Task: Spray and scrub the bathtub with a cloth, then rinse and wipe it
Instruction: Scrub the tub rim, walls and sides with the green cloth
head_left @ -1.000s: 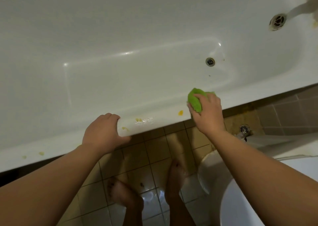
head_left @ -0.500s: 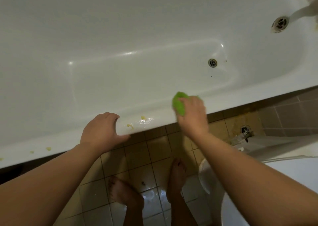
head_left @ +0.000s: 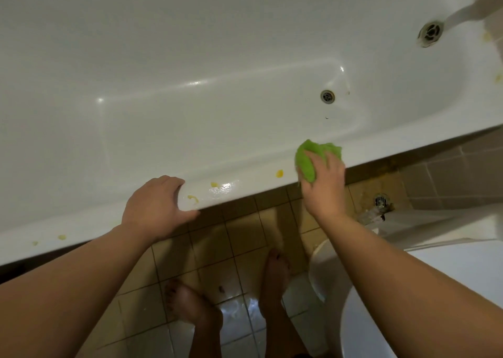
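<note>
Scrubbing step under way at the near rim of the white bathtub (head_left: 190,129): green cloth (head_left: 309,159) bunched in the gripping right hand (head_left: 324,186), pressed to the rim just right of a yellow spot (head_left: 279,173). Left hand (head_left: 156,208) braced on the rim, fingers curled over its edge. Next, likely: sweeping left across the remaining yellow smears (head_left: 204,191).

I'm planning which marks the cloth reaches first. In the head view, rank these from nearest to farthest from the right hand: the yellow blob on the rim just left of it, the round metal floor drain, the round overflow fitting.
From the right hand, which grips the green cloth:
1. Yellow blob, on the bathtub rim, just left.
2. Floor drain, on the tub bottom beyond.
3. Overflow fitting, on the far right end wall.
</note>
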Demonstrator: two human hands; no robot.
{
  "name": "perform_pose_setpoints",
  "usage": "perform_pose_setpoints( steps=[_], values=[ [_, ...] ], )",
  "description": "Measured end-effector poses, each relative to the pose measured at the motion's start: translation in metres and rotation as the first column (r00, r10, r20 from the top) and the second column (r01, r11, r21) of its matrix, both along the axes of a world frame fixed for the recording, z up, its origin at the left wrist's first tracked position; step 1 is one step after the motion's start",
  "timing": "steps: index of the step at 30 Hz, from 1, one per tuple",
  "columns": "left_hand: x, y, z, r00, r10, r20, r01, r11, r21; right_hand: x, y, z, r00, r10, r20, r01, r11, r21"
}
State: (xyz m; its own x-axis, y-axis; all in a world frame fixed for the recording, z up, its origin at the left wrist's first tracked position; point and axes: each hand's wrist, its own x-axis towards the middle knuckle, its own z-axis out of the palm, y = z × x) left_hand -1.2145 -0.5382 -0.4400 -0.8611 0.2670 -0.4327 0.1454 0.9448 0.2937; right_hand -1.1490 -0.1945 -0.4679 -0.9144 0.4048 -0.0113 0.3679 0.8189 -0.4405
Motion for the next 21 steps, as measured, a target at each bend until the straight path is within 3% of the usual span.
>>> perform_pose_setpoints(
  steps=[3,7,9,13,15,18,21],
  values=[
    [0.001,0.002,-0.001,1.0,-0.004,-0.002,0.004,1.0,-0.006,-0.012,-0.023,0.004,0.993,-0.113,0.043,0.112,0.994,0.013],
    [0.001,0.001,-0.003,1.0,-0.004,-0.005,0.004,1.0,-0.002,0.006,-0.068,-0.007,0.96,0.276,-0.042,-0.278,0.959,-0.053],
    [0.0,0.0,-0.003,1.0,-0.013,0.001,0.013,1.0,-0.001,0.007,-0.042,-0.006,0.935,0.354,-0.008,-0.354,0.935,-0.03],
    [0.0,0.0,-0.003,1.0,-0.01,-0.002,0.01,1.0,-0.003,0.004,-0.004,0.0,1.0,-0.013,0.028,0.013,1.0,-0.005],
    [0.001,0.001,-0.004,1.0,-0.01,-0.002,0.01,1.0,0.007,0.002,-0.027,0.004,0.998,-0.051,0.047,0.051,0.999,0.01],
    [-0.001,0.001,-0.005,1.0,-0.016,0.023,0.016,1.0,0.01,0.014,-0.064,-0.003,0.981,0.191,-0.037,-0.191,0.982,0.005],
    [-0.003,0.001,-0.004,0.999,-0.023,0.041,0.024,1.0,-0.003,0.016,-0.043,-0.002,0.937,0.35,0.017,-0.35,0.935,0.053]
  ],
)
